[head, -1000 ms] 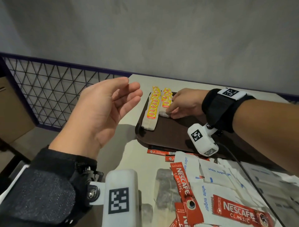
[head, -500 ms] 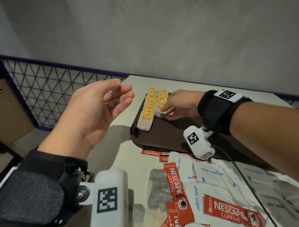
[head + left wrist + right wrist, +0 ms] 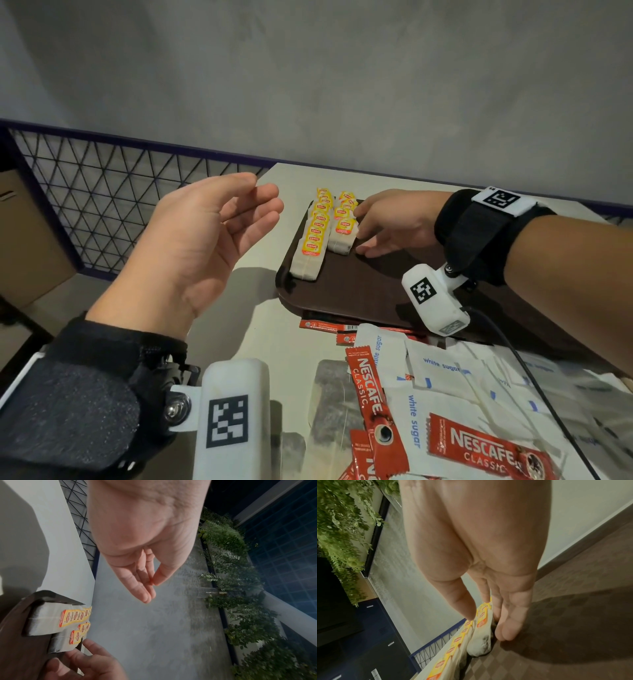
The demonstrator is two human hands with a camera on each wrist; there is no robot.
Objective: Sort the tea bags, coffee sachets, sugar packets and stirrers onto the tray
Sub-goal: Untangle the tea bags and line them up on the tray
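Tea bags (image 3: 314, 236) lie in two rows at the tray's (image 3: 363, 291) far left corner, the left row longer, the right row (image 3: 342, 229) shorter, each bag carrying a yellow-and-red tag. The tray is dark brown and sits on the pale bench (image 3: 246, 342). The right hand (image 3: 394, 222) rests low on the tray just right of the shorter row, its fingers (image 3: 508, 626) straight and close together, their tips against the tray floor beside that row, while the thumb tip touches the tags from above; nothing is clamped in it. The left hand (image 3: 202, 240) hovers off the tray's left edge, above the bench rim, palm turned toward the tray, empty, its fingers (image 3: 142, 588) loosely bent and held together with the thumb tip near them. Nearer than the tray lies a loose heap: white sugar packets (image 3: 442, 373) printed in blue, red coffee sachets (image 3: 366, 394) across and among them, and two thin red sachets poking out from under the tray's near edge. A further tea bag (image 3: 329, 394) with dark contents lies at the heap's left side, partly under a sachet. Stirrers cannot be made out. Each wrist wears a black strap with a white block bearing a square black-and-white marker. Left of the tray, beyond the bench, runs a black wire mesh fence (image 3: 113, 192) below a grey wall (image 3: 308, 75).
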